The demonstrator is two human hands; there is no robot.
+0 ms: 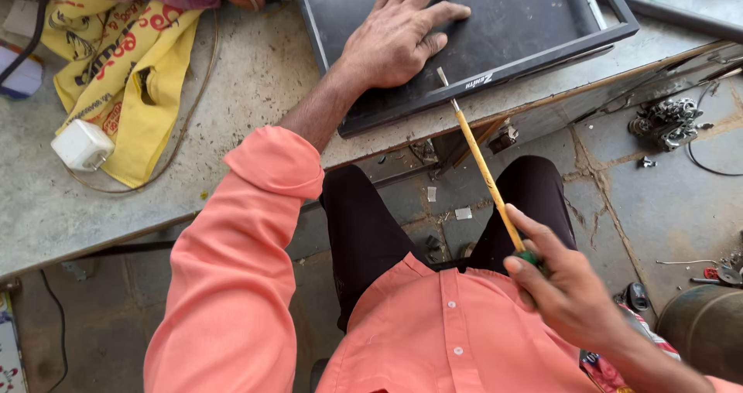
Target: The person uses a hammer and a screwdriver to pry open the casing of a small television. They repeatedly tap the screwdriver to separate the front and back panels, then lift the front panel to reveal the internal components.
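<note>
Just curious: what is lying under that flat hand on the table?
The left hand rests flat on a dark flat screen panel lying on the grey table. The patch under the palm is covered.

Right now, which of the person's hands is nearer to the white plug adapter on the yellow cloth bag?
Left. The left hand rests flat on the black monitor, right of the white plug adapter; the right hand holds a screwdriver much farther away.

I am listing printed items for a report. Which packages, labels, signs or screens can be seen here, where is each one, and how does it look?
Flat screen: lying on the bench at top centre, dark rectangle with black frame and a small pale label on its edge; left hand rests on it.
Yellow cloth bag: top left on the bench, crumpled, red and black print.
</note>
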